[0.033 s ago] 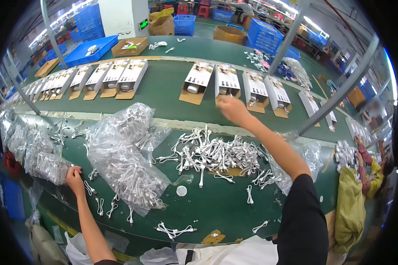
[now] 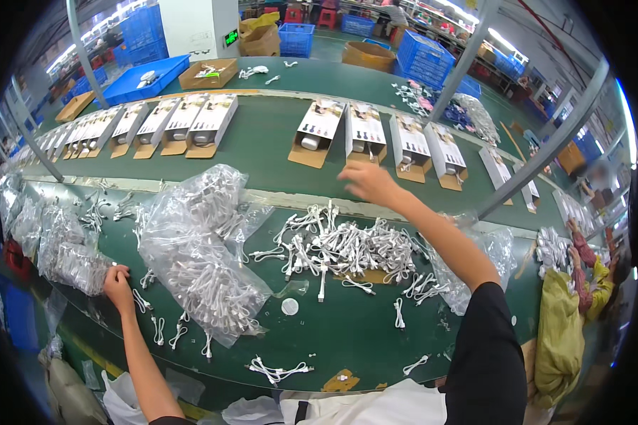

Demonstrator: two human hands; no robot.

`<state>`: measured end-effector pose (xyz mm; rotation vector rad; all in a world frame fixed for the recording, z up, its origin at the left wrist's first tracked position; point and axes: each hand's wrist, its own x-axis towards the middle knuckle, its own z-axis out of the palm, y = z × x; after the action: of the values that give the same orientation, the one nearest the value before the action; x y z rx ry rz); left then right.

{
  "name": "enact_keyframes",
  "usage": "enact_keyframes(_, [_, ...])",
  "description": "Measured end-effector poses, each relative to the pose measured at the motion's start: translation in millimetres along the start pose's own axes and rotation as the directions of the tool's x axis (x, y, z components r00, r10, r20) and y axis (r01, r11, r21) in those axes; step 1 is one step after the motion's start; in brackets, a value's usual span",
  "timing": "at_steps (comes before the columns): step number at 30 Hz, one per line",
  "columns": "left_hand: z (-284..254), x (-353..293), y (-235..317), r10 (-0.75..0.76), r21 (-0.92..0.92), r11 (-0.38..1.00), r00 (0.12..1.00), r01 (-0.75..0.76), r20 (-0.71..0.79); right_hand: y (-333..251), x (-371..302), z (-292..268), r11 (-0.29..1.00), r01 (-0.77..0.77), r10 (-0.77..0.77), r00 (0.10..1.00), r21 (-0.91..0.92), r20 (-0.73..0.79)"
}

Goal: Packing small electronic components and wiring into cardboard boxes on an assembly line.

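My right hand [image 2: 370, 183] is over the belt just below the second open box [image 2: 365, 131] of the middle group, its fingers apart with nothing visible in them. A white cable end shows in that box's mouth. Far to the left, my left hand [image 2: 116, 280] has its fingers curled by a clear bag of white cables [image 2: 81, 269]; a small white bit shows at the fingertips, too small to name. Between my arms lie a large clear bag of cables [image 2: 202, 255] and a loose heap of short white USB cables [image 2: 361, 244].
More open boxes stand along the green belt [image 2: 262, 142] to left and right. A slanted metal post [image 2: 546, 142] rises at right. Beyond the belt are a blue tray [image 2: 145, 81] and a cardboard box [image 2: 209, 74]. A co-worker's arms [image 2: 581, 251] reach in at far right.
My right hand has drawn back from the mouth of the second box, slightly toward me and to the left, and its fingers have spread. My left hand has hardly moved.
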<state>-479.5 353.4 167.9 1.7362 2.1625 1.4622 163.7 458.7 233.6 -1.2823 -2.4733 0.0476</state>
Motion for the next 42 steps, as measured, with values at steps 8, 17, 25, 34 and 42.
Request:
enact_keyframes(8, [13, -3, -1, 0.003, -0.013, 1.0, 1.0, -0.003, -0.015, -14, -5, 13, 0.968, 0.204, -0.225, 0.963, 0.144, 0.149])
enact_keyframes(17, [16, 5, -3, 0.017, 0.02, 1.0, 1.0, -0.016, -0.018, -2, -9, -15, 0.95, 0.044, 0.014, 0.983, 0.309, -0.185])
enact_keyframes(25, [10, -1, -17, 0.016, -0.012, 1.0, 0.996, -0.017, -0.085, 15, 10, -3, 0.958, -0.13, 0.016, 0.913, -0.255, -0.407])
enact_keyframes(34, [16, -1, 5, -0.023, -0.041, 0.999, 0.994, 0.019, -0.106, 69, 15, 46, 0.694, -0.223, 0.153, 0.975, -0.684, -0.163])
enact_keyframes(42, [10, -3, 17, -0.029, -0.087, 0.996, 0.995, 0.021, -0.093, -14, -21, -17, 0.952, -0.171, 0.111, 0.966, 0.252, 0.234])
